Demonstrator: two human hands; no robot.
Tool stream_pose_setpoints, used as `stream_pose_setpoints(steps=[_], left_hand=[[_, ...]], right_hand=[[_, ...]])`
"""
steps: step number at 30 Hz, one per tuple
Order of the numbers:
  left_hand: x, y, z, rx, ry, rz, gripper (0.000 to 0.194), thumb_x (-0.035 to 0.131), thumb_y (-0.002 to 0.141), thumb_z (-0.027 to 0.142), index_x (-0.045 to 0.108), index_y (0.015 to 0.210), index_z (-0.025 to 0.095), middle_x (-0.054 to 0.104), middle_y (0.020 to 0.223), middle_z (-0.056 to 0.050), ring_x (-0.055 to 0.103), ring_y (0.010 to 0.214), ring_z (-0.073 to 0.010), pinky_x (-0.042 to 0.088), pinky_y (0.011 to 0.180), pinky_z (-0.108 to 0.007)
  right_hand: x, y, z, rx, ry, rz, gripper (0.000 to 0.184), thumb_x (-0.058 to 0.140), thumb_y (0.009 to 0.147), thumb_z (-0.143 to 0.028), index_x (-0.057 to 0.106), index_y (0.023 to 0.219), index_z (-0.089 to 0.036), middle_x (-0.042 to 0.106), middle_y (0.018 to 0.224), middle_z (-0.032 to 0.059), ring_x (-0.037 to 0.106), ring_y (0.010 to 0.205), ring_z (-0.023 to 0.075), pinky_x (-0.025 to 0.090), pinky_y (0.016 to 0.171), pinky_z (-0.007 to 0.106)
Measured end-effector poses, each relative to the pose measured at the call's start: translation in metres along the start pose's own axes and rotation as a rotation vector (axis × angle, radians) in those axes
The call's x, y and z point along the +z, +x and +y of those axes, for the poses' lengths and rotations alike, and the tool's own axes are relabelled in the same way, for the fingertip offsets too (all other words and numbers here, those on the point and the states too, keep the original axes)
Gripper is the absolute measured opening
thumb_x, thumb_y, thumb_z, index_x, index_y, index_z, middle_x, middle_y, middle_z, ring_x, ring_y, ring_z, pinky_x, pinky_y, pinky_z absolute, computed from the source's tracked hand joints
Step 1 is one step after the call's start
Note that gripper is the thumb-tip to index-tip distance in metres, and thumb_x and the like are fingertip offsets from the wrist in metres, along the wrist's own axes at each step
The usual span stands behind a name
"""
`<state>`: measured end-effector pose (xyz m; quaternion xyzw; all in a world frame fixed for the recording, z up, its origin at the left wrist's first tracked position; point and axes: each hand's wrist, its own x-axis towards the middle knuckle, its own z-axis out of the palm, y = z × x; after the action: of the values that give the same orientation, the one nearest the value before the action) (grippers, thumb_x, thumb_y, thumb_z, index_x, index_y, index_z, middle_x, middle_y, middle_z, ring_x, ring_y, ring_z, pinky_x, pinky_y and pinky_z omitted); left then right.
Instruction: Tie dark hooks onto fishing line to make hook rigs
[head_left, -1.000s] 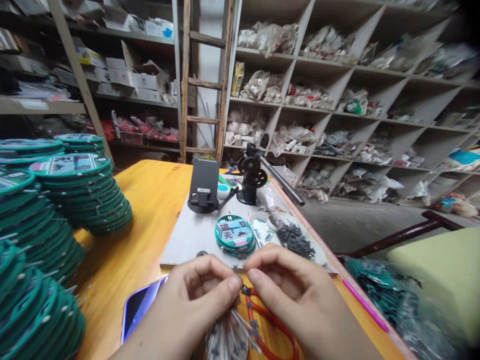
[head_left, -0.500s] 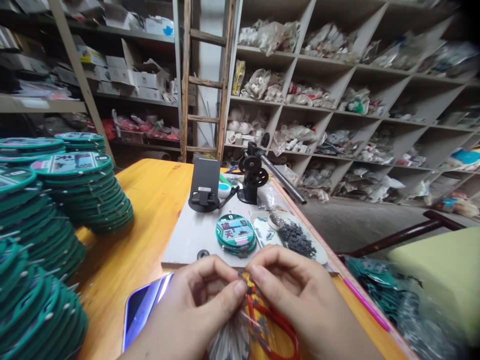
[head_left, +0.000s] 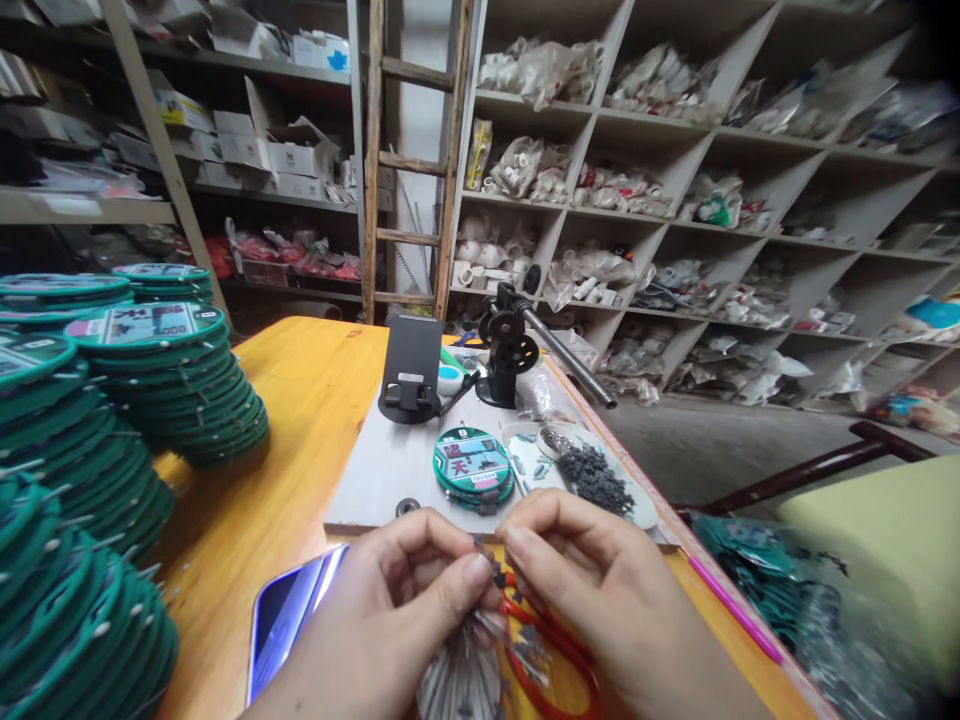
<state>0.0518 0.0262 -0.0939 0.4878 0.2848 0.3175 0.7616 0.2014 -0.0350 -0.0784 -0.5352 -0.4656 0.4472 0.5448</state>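
My left hand point(head_left: 405, 605) and my right hand point(head_left: 600, 585) meet low in the middle, each with thumb and forefinger pinched together. Tiny dark grey bits show between the fingertips, too small to name. Under the left fingers hangs a fan-shaped bundle of thin pale strands point(head_left: 459, 680). Red-handled scissors point(head_left: 581, 660) lie below the right hand, partly hidden by it, with small grey pieces around them. Just beyond my hands, a small stack of round green discs with printed labels point(head_left: 472, 462) rests on a pale board point(head_left: 360, 500).
Tall stacks of green discs point(head_left: 172, 390) crowd the left. A phone point(head_left: 289, 615) lies by my left wrist. A white dish point(head_left: 646, 512) holds dark grey bits point(head_left: 600, 478). Behind stand a black phone stand point(head_left: 411, 360) and a geared device point(head_left: 506, 345). A pink pen point(head_left: 735, 608) lies right.
The hands stay together, with only slight finger movement. The right fingertips are a little farther from the left ones. The view has shifted very slightly.
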Motion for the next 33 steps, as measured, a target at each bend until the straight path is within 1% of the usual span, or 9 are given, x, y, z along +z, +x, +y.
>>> stream_pose_setpoints(steps=[6, 9, 13, 16, 19, 25, 28, 30, 33], left_hand=[[0.003, -0.001, 0.002, 0.005, -0.03, 0.02, 0.035, 0.078, 0.072, 0.045, 0.06, 0.066, 0.016, 0.065, 0.059, 0.003, 0.057, 0.059, -0.0072, 0.042, 0.059, -0.016], [0.005, -0.001, 0.002, 0.018, -0.013, 0.036, 0.036, 0.08, 0.067, 0.047, 0.062, 0.067, 0.016, 0.063, 0.057, 0.004, 0.054, 0.056, -0.0068, 0.04, 0.056, -0.015], [0.004, 0.001, 0.001, 0.009, 0.009, 0.058, 0.032, 0.086, 0.06, 0.039, 0.067, 0.07, 0.015, 0.065, 0.061, 0.003, 0.055, 0.057, -0.0078, 0.042, 0.056, -0.018], [0.001, 0.003, 0.0, -0.022, -0.014, 0.048, 0.028, 0.084, 0.064, 0.036, 0.066, 0.066, 0.015, 0.068, 0.065, 0.002, 0.056, 0.06, -0.0083, 0.043, 0.059, -0.018], [-0.004, 0.006, -0.002, -0.007, -0.004, 0.04, 0.028, 0.083, 0.067, 0.037, 0.065, 0.066, 0.016, 0.068, 0.066, 0.002, 0.058, 0.062, -0.0095, 0.045, 0.062, -0.02], [-0.009, 0.009, -0.007, 0.023, 0.034, 0.039, 0.029, 0.082, 0.068, 0.04, 0.065, 0.068, 0.016, 0.065, 0.065, 0.003, 0.056, 0.061, -0.009, 0.043, 0.059, -0.019], [-0.007, 0.006, -0.006, 0.026, 0.05, 0.005, 0.031, 0.081, 0.068, 0.041, 0.063, 0.069, 0.016, 0.064, 0.064, 0.003, 0.055, 0.061, -0.0091, 0.042, 0.058, -0.019], [-0.004, 0.003, -0.003, 0.03, 0.077, 0.011, 0.029, 0.077, 0.073, 0.041, 0.061, 0.07, 0.016, 0.062, 0.063, 0.004, 0.054, 0.061, -0.0087, 0.041, 0.058, -0.019], [0.002, 0.0, 0.002, 0.033, 0.121, 0.036, 0.028, 0.073, 0.076, 0.039, 0.057, 0.069, 0.016, 0.057, 0.058, 0.004, 0.051, 0.058, -0.0086, 0.039, 0.056, -0.018]], right_hand=[[-0.001, -0.001, -0.001, -0.003, 0.0, -0.037, 0.021, 0.065, 0.088, -0.036, 0.06, 0.08, -0.017, 0.061, 0.075, -0.0011, 0.057, 0.074, 0.0134, 0.046, 0.07, 0.022], [0.0, -0.001, -0.002, -0.004, -0.007, -0.03, 0.02, 0.065, 0.088, -0.035, 0.061, 0.08, -0.017, 0.061, 0.076, -0.001, 0.057, 0.074, 0.0132, 0.046, 0.07, 0.022], [0.004, -0.002, -0.004, -0.022, -0.036, -0.017, 0.02, 0.064, 0.088, -0.034, 0.061, 0.079, -0.017, 0.059, 0.075, -0.0013, 0.055, 0.073, 0.0136, 0.045, 0.067, 0.022], [0.005, -0.003, -0.005, -0.034, -0.02, -0.019, 0.02, 0.063, 0.089, -0.035, 0.06, 0.079, -0.018, 0.058, 0.074, -0.0016, 0.055, 0.072, 0.0136, 0.044, 0.066, 0.023], [0.004, -0.003, -0.005, -0.044, -0.058, -0.015, 0.02, 0.063, 0.089, -0.035, 0.06, 0.079, -0.017, 0.057, 0.074, -0.0019, 0.055, 0.073, 0.0135, 0.044, 0.069, 0.023], [0.001, -0.002, -0.002, -0.04, -0.029, -0.035, 0.02, 0.062, 0.09, -0.035, 0.059, 0.08, -0.018, 0.058, 0.076, -0.0021, 0.056, 0.076, 0.0128, 0.045, 0.071, 0.021], [0.003, -0.002, -0.002, -0.028, -0.014, -0.046, 0.02, 0.062, 0.09, -0.035, 0.058, 0.081, -0.018, 0.058, 0.076, -0.0019, 0.056, 0.076, 0.013, 0.045, 0.071, 0.021], [0.004, -0.002, -0.003, -0.03, -0.02, -0.037, 0.02, 0.061, 0.09, -0.034, 0.057, 0.079, -0.018, 0.056, 0.074, -0.0022, 0.055, 0.073, 0.0133, 0.044, 0.068, 0.022], [0.006, -0.003, -0.004, -0.072, -0.122, -0.027, 0.018, 0.058, 0.09, -0.032, 0.057, 0.078, -0.019, 0.056, 0.072, -0.0012, 0.055, 0.07, 0.0152, 0.044, 0.064, 0.025]])
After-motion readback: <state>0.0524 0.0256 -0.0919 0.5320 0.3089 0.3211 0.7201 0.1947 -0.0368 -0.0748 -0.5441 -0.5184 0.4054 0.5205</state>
